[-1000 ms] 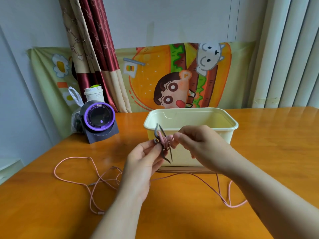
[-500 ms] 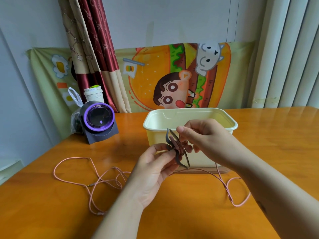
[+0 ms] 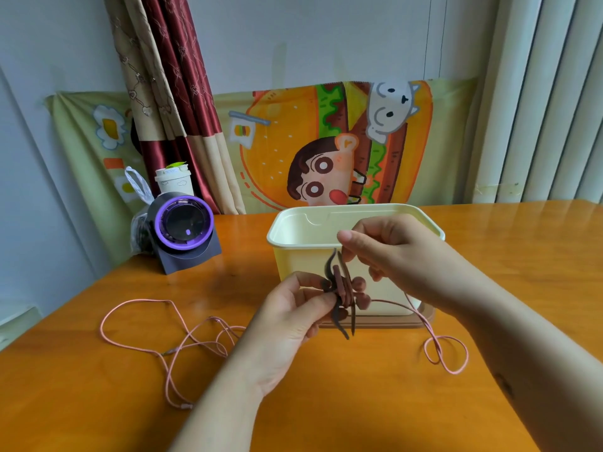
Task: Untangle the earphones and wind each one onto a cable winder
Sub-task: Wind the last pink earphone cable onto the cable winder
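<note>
Both forearms reach forward. The left hand (image 3: 295,316) pinches closed, palm turned right; the right hand (image 3: 396,256), just above it, curls its fingers (image 3: 350,238) down together.

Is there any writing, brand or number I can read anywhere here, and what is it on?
None can be read.
White cup: a small printed label near its lid, too small and blurred to read.
Cartoon cloth on the wall: pictures only, no words.
Cream bin, purple-ringed gadget, cable winder: no visible text.
</note>
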{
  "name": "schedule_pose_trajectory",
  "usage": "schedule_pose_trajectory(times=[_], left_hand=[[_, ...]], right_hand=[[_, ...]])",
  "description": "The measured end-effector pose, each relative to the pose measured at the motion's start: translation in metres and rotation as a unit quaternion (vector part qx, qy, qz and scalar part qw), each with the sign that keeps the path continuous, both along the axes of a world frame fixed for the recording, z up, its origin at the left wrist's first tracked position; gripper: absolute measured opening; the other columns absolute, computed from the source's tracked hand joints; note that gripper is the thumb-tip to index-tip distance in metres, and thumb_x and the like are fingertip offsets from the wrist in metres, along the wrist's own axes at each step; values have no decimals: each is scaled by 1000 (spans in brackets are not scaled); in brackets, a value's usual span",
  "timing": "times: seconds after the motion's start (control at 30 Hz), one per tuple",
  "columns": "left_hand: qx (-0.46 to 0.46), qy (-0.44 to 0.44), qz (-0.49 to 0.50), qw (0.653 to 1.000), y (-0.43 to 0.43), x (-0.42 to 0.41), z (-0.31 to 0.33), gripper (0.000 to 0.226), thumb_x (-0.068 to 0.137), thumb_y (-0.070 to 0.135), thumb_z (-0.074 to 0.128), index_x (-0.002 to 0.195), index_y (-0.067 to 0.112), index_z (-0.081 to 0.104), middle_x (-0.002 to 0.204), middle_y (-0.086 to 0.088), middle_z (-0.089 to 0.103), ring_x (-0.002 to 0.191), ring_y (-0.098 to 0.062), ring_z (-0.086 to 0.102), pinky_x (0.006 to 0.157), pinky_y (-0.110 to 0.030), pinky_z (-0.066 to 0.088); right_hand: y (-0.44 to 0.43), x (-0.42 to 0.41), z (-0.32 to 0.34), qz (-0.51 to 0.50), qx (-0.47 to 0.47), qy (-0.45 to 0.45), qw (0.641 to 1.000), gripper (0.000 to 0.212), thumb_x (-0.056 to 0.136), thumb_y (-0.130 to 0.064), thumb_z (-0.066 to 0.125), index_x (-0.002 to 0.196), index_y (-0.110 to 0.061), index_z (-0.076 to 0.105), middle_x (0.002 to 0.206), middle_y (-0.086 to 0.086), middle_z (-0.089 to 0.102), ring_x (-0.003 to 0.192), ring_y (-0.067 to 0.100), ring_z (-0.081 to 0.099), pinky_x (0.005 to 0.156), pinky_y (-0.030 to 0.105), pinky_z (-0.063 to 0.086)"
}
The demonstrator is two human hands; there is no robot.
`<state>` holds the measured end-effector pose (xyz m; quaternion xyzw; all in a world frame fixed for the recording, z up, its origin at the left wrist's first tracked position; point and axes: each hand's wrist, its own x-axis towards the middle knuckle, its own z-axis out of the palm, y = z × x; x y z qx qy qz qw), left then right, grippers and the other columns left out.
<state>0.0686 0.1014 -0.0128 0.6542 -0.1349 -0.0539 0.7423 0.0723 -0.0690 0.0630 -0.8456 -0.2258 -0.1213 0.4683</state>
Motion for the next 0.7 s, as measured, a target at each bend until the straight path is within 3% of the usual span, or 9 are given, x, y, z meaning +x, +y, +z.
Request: schedule_pose_trajectory(times=[0.13,0.23,0.3,0.37,0.5,0.6,0.7], left_hand=[[2,-9,-36,999,2,-2,3,34,69,31,75,98,21,62,93,-7,72,83,-12,63,62,-26,32],[5,-14,-48,999,4,-2,4,35,70,36,75,100,22,64,114,-24,67,96,-24,61,61,-25,32],[14,-14,-47,999,4,-1,2,35,72,34,74,102,20,62,119,-26,64,98,-27,63,63,-26,33],[29,-17,-54,998,5,1,0,34,77,30,72,105,16,60,118,-24,65,100,-30,66,65,-27,34],[37,-21,-58,997,7,2,-1,29,76,26,70,102,16,62,113,-20,68,87,-18,66,62,-22,37],[26,-19,-62,998,8,2,-1,41,72,34,75,106,16,63,118,-23,64,96,-27,66,71,-30,38],[15,-15,-68,997,9,5,-4,47,76,34,74,116,12,60,126,-27,58,117,-46,56,92,-52,39]], right_hand=[[-6,7,-3,-42,25,-13,999,35,90,-41,54,65,-19,64,59,2,52,49,5,49,48,11,40],[-5,12,-10,-67,28,-16,997,35,90,-42,55,64,-19,63,57,1,50,49,5,50,46,9,37],[-4,15,-13,-70,28,-12,997,35,89,-43,54,65,-19,62,57,1,49,50,7,50,45,10,37],[-4,17,-16,-71,26,-18,997,35,88,-44,55,65,-20,62,56,3,48,52,12,50,45,15,35],[-2,15,-17,-65,25,-59,996,34,87,-45,55,66,-20,64,58,9,48,55,19,45,48,28,31],[-1,14,-18,-68,33,-74,994,34,85,-47,54,63,-23,63,56,7,49,53,16,44,49,27,33],[-2,18,-23,-70,42,-54,995,34,83,-48,54,61,-23,60,55,4,47,51,12,44,47,22,33]])
